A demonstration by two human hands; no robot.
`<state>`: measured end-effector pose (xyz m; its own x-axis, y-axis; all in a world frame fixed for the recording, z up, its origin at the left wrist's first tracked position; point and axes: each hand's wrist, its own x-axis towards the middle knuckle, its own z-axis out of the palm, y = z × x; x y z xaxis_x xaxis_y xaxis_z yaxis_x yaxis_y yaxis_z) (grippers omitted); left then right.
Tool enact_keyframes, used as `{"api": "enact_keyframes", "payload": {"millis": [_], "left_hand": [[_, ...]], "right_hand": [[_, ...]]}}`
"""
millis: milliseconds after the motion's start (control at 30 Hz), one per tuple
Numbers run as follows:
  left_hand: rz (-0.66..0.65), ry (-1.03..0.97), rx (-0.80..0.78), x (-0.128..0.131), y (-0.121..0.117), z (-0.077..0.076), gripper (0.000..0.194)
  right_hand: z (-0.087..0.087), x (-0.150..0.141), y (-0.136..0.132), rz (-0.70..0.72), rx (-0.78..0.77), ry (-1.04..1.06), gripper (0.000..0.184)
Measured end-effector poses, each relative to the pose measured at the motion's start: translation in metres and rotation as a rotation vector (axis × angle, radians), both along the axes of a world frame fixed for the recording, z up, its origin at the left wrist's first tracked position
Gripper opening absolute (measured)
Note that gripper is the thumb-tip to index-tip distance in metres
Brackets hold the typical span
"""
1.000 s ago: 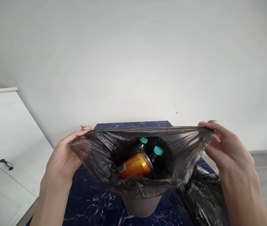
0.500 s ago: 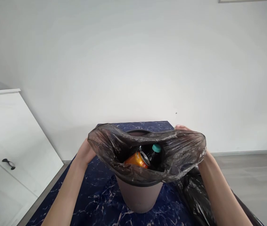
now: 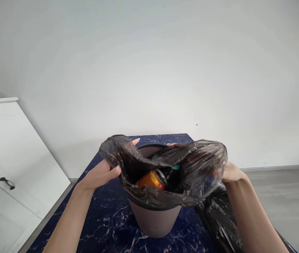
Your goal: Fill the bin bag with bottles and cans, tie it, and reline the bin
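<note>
A thin black trash bag (image 3: 199,158) lines a grey-brown bin (image 3: 157,221) with a dark rim, its mouth spread wide and loose. My left hand (image 3: 100,174) pinches the bag's left edge, thumb in front and fingers behind the plastic. On the opposite side my right hand (image 3: 232,172) grips the bag's edge, its fingers partly hidden by the film. Inside lie an orange drink can (image 3: 153,179) with its top facing up and right, and a dark bottle with a teal cap (image 3: 176,167), mostly covered by the bag.
The bin stands on a dark blue marbled table (image 3: 107,218) against a white wall (image 3: 149,70). More black plastic (image 3: 222,214) lies on the table's right side. A white cabinet (image 3: 20,147) with a dark handle is at left, and grey floor (image 3: 284,193) shows at right.
Both hands have shifted on the bag, the left thumb now showing in front. The back edge of the bag sags lower, uncovering more of the bin's rear rim and hiding more of the bottle.
</note>
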<state>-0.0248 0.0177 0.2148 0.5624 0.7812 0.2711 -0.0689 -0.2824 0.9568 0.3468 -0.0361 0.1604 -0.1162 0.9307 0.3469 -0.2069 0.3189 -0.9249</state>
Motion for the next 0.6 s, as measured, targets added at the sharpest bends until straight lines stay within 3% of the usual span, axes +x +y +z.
{"api": "enact_keyframes", "payload": {"millis": [67, 133, 233, 367, 433, 600], "left_hand": [[0.116, -0.037, -0.042, 0.006, -0.003, -0.001, 0.053], [0.195, -0.110, -0.109, 0.011, -0.005, -0.004, 0.038], [0.257, -0.202, -0.127, 0.020, -0.007, -0.007, 0.032], [0.275, -0.267, -0.048, 0.026, -0.008, -0.002, 0.046], [0.298, -0.363, -0.041, 0.028, -0.008, 0.001, 0.043], [0.325, -0.711, -0.227, 0.032, -0.011, 0.006, 0.024]], "right_hand": [[0.015, -0.011, -0.007, 0.108, 0.035, -0.167, 0.060], [0.027, -0.024, -0.015, 0.101, 0.040, -0.229, 0.048], [0.036, -0.037, -0.021, 0.041, -0.007, -0.100, 0.046], [0.040, -0.044, -0.022, 0.014, 0.004, 0.078, 0.046], [0.042, -0.045, -0.021, -0.040, 0.015, 0.155, 0.043], [0.045, -0.051, -0.018, -0.151, 0.039, 0.401, 0.019]]}}
